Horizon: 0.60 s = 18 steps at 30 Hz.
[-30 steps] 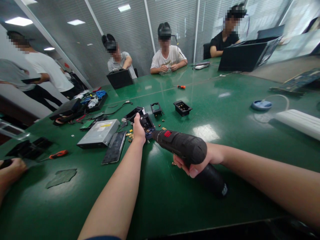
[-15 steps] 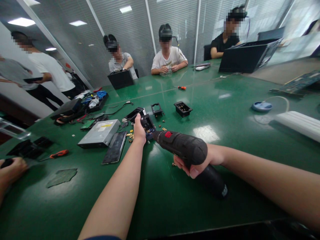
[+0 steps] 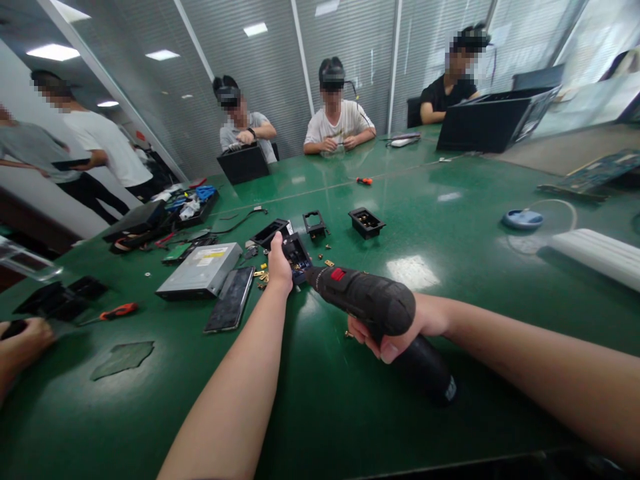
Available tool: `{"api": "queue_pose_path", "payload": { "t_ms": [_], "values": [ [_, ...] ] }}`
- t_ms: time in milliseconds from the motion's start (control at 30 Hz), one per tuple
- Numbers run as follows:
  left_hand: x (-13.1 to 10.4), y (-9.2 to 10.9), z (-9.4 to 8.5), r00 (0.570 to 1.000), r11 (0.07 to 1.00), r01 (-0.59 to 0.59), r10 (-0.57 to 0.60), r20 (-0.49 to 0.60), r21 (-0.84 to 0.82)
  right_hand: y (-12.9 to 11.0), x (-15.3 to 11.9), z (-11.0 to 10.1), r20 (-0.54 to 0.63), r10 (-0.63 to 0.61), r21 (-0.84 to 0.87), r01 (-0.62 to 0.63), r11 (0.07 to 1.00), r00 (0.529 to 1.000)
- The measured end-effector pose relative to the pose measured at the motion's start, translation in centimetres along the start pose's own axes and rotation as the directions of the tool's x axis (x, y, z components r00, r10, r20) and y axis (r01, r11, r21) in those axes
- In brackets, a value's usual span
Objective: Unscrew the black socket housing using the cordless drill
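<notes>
My right hand (image 3: 387,339) is wrapped round the grip of a black cordless drill (image 3: 365,297) with a red mark on top. The drill's nose points left, up to a small black box-shaped part (image 3: 297,255) with brass-coloured bits inside. My left hand (image 3: 280,265) grips that black part from its left side, thumb up. The drill's tip is hidden, so I cannot tell whether it touches inside. Small brass pieces (image 3: 261,274) lie left of my left hand, with a few more just beyond the drill. Close behind sits another black housing (image 3: 271,231).
A black frame (image 3: 315,224) and a black socket housing (image 3: 367,223) lie farther back. Left are a phone (image 3: 229,300), a silver disc drive (image 3: 201,270), an orange screwdriver (image 3: 119,311) and another person's hand (image 3: 27,340). People sit across the green table (image 3: 320,407).
The view has tilted slightly, so the scene sits a little lower. Both hands keep their hold, and the drill stays against or close to the black part. A person across has shifted an arm.
</notes>
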<state>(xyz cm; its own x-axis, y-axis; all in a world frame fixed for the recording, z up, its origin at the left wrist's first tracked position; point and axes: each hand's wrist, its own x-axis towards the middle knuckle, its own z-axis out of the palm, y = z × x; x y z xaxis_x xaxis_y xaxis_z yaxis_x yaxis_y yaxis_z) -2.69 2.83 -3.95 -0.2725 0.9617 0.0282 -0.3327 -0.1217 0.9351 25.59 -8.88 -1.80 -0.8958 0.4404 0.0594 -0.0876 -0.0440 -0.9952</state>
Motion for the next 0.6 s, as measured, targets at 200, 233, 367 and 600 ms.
{"api": "queue_pose_path", "payload": {
  "t_ms": [200, 233, 367, 600],
  "values": [
    [-0.17, -0.04, 0.4, 0.999, 1.0, 0.011, -0.01, -0.037, 0.024, 0.12, 0.05, 0.0, 0.005, -0.009, -0.014, 0.009, 1.0, 1.0],
    [-0.14, -0.07, 0.4, 0.999, 1.0, 0.02, -0.019, -0.04, 0.023, 0.17, 0.05, -0.02, 0.007, -0.01, -0.017, 0.01, 1.0, 1.0],
    [-0.05, -0.21, 0.3, 0.999, 0.999, 0.022, -0.021, -0.044, 0.023, 0.27, 0.08, -0.06, 0.009, -0.005, 0.006, 0.005, 1.0, 1.0],
    [0.14, -0.39, 0.12, 0.999, 1.0, 0.007, -0.006, -0.049, 0.021, 0.43, 0.08, -0.17, -0.001, 0.016, 0.024, -0.015, 1.0, 1.0]
  ]
}}
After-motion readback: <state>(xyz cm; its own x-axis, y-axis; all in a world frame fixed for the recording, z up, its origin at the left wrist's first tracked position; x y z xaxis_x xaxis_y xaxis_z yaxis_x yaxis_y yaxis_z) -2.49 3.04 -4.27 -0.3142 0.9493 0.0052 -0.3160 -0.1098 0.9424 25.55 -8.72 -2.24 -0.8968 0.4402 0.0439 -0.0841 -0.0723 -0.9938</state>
